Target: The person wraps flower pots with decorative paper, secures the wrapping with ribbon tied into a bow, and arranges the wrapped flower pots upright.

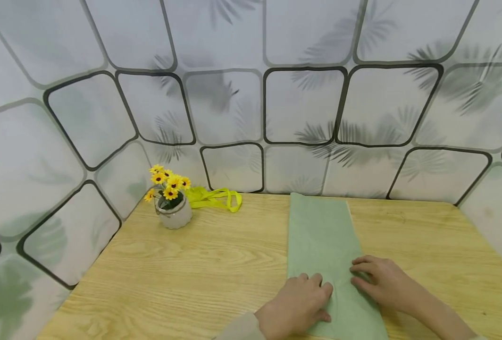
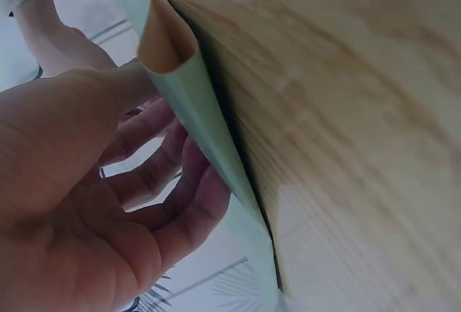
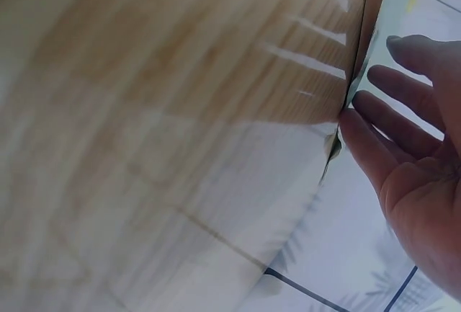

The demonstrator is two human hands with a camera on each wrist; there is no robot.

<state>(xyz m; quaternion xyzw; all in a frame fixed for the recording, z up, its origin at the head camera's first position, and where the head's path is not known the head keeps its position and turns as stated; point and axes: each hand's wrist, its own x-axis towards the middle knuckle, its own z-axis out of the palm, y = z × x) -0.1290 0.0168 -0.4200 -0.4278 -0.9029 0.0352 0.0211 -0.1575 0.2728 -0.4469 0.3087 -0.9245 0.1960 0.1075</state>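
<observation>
A long strip of folded light green paper [image 1: 319,236] lies on the wooden table, running from the wall toward the front edge. In the left wrist view its near end shows a loose fold with a tan inner side [image 2: 169,27]. My left hand [image 1: 299,302] rests on the paper near the front, its bent fingertips touching the green surface. At the strip's right edge is my right hand [image 1: 382,283], thumb and fingers loosely spread and fingertips against the paper. The right wrist view has that hand [image 3: 418,125] beside the paper edge, with no object gripped.
A grey pot of yellow artificial sunflowers [image 1: 175,212] stands at the table's back left. Next to it lies a bright yellow ribbon-like strap [image 1: 217,198]. Patterned fabric walls [image 1: 230,104] enclose the back and sides of the wooden table [image 1: 183,269].
</observation>
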